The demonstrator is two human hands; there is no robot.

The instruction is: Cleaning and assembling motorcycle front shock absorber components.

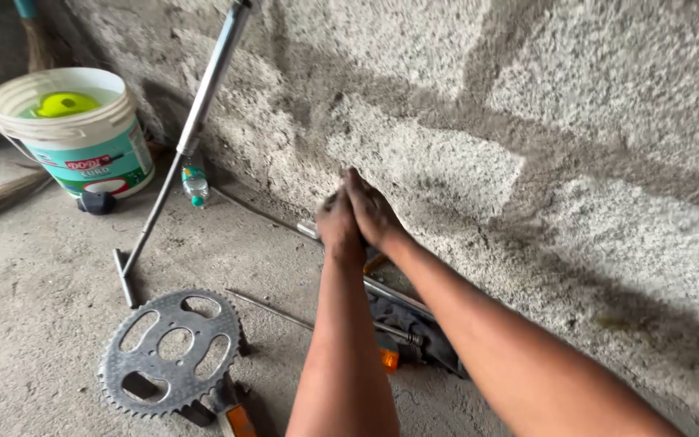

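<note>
Left hand (338,222) and right hand (372,212) pressed together, palm to palm, fingers pointing up toward the wall (479,105). Both grimy and dark with grease. Whether anything sits clamped between the palms, cannot tell; nothing pokes out from between them. Forearms stretched forward from the lower edge, right one crossing over a dark cloth (414,324).

Just behind the hands, low against the wall, a thin metal rod (309,229) lying on the floor (34,291). Beneath the forearms, another rod (402,298) resting on the cloth, plus a screwdriver with an orange handle (388,358), partly hidden by the left arm. A slim bar (273,310) flat on the concrete to the left of the left arm.

Further left, a toothed sprocket (171,352) lying flat, propped on some dark pieces at its lower edge. Beyond that, a long T-handled tube (196,121) leaning against the wall, with a small bottle (195,184) standing at its side. In the far corner, a white bucket (82,142) of water with a yellow-green scoop (65,103) floating inside, and a broom (2,198) on the floor beside.
</note>
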